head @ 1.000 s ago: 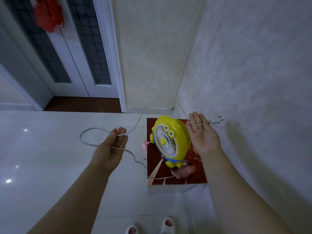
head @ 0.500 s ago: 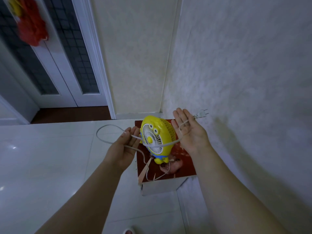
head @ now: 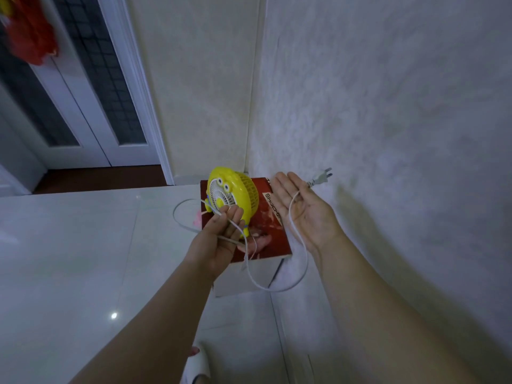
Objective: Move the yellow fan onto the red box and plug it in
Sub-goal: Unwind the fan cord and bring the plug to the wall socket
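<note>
— Against the textured wall (head: 388, 106), what is seen, largest things first?

— Beside the wall, pale glossy floor tiles (head: 69, 259) are spread to the left, and a white door with dark gridded panes (head: 91, 87) is set at the upper left, with something red (head: 30, 37) hung on it, too blurred to be named. In the corner the red box (head: 268, 234) is placed on the floor, close to the wall.

— And the task's thing?

— The yellow fan (head: 235, 189) is stood upright on the red box, towards its far left part, with the white grille turned to the left.

— How are the hands held?

— The left hand (head: 219, 239) is raised in front of the fan, its fingers loosely curled around several strands of the white cord (head: 300, 245); a loop of the cord is seen sticking out to the left of that hand. The right hand (head: 302, 209) is held palm up and flat, fingers spread straight, nothing being gripped; the cord is merely laid across the palm. Between the two hands the cord is hung in a slack curve in front of the box.

— And the smallest things?

— The plug (head: 321, 180) is seen just beyond the right fingertips, prongs pointed at the wall, apart from it. At the lower edge a white slipper (head: 198, 367) is shown on the tiles.
</note>
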### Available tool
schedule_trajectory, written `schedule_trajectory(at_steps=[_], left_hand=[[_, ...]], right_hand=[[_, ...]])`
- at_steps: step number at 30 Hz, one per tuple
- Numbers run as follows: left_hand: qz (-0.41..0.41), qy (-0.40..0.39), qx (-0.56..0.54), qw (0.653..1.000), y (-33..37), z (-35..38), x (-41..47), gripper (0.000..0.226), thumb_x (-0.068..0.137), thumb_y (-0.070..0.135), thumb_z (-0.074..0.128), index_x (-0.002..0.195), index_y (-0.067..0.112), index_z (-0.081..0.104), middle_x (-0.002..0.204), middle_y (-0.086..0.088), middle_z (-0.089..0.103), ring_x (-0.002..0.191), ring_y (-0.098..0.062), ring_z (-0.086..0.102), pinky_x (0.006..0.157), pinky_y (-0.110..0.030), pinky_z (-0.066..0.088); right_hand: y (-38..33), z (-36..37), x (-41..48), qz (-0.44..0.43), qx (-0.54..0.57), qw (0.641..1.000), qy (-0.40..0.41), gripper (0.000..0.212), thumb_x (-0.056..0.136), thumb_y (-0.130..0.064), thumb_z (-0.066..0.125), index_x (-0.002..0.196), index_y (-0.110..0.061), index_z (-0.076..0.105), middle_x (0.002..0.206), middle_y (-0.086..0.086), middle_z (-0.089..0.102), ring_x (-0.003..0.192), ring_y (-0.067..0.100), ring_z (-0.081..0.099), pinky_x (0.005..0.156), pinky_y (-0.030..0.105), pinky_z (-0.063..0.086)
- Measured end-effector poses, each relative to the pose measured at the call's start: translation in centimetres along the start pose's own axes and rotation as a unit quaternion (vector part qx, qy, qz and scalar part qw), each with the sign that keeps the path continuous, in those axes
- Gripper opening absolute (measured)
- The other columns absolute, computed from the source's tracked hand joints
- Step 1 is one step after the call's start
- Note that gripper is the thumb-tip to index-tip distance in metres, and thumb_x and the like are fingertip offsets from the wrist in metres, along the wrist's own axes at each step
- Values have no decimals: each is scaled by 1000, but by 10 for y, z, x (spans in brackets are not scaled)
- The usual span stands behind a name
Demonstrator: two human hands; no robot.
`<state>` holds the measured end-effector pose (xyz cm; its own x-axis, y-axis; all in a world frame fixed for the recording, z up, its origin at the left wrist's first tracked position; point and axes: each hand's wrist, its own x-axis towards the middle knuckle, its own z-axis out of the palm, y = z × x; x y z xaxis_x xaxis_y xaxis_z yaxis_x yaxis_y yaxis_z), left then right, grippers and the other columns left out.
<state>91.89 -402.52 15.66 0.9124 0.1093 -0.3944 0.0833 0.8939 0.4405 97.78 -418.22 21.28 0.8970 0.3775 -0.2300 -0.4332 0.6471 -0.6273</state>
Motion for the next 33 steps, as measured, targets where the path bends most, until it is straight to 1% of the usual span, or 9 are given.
schedule_trajectory(at_steps=[5, 11, 14, 16, 18, 21, 25, 29, 33], left_hand=[[-24, -30, 12, 999, -33, 11, -37, 22, 97, 10, 33, 103, 9, 54, 81, -5, 75, 67, -13, 72, 47, -29, 56], [-18, -54, 62, 996, -55, 16, -65, 23, 97, 9, 33, 103, 10, 55, 108, -8, 61, 84, -13, 70, 60, -25, 59], [-16, -67, 91, 994, -56, 20, -78, 23, 97, 8, 33, 103, 11, 56, 118, -10, 58, 99, -17, 60, 86, -32, 56], [-28, -65, 102, 992, -56, 19, -84, 23, 96, 8, 34, 103, 11, 56, 128, -14, 52, 111, -23, 55, 106, -40, 40], [-41, -69, 119, 990, -58, 14, -88, 23, 96, 8, 35, 103, 10, 56, 134, -16, 49, 121, -27, 49, 112, -43, 31], [-60, -90, 137, 985, -60, 4, -93, 27, 96, 8, 35, 115, 6, 53, 135, -19, 49, 128, -31, 45, 112, -46, 31], [-101, -112, 156, 976, -55, -6, -108, 27, 95, 3, 34, 112, 8, 55, 119, -11, 58, 116, -23, 54, 98, -33, 46], [-149, -133, 191, 961, -50, -17, -117, 30, 95, 0, 33, 118, 8, 51, 116, -9, 58, 119, -25, 49, 104, -35, 36], [-193, -161, 207, 945, -51, -29, -121, 28, 94, 0, 36, 111, 10, 56, 123, -11, 57, 120, -24, 50, 106, -33, 34]], right_hand=[[-7, -14, -48, 3, -6, 1000, -7, 30, 101, -18, 27, 113, -9, 54, 148, 15, 42, 137, 29, 40, 109, 39, 34], [-7, -18, -87, 15, -33, 999, -21, 29, 100, -19, 29, 110, -12, 55, 130, 9, 57, 136, 26, 41, 114, 40, 30], [-3, -17, -98, 23, -41, 998, -28, 30, 100, -21, 28, 112, -12, 54, 116, 7, 62, 126, 23, 51, 114, 40, 30], [0, -15, -104, 25, -44, 998, -26, 31, 101, -21, 28, 113, -11, 54, 115, 6, 63, 113, 20, 58, 110, 39, 34], [5, -14, -109, 24, -41, 999, -17, 31, 100, -22, 28, 114, -12, 55, 113, 6, 65, 108, 19, 60, 109, 38, 35], [14, -12, -118, 17, -38, 999, -5, 33, 100, -23, 29, 112, -13, 57, 106, 3, 72, 110, 20, 60, 110, 38, 34], [25, -12, -136, -12, -35, 999, 24, 33, 100, -24, 28, 110, -14, 58, 98, -1, 76, 104, 17, 66, 108, 39, 37], [36, -17, -162, -53, -15, 996, 77, 32, 99, -25, 31, 113, -13, 57, 99, -1, 76, 92, 14, 72, 101, 38, 42], [51, -24, -192, -93, -27, 987, 130, 33, 99, -28, 31, 115, -17, 57, 103, -5, 75, 102, 16, 67, 100, 38, 43]])
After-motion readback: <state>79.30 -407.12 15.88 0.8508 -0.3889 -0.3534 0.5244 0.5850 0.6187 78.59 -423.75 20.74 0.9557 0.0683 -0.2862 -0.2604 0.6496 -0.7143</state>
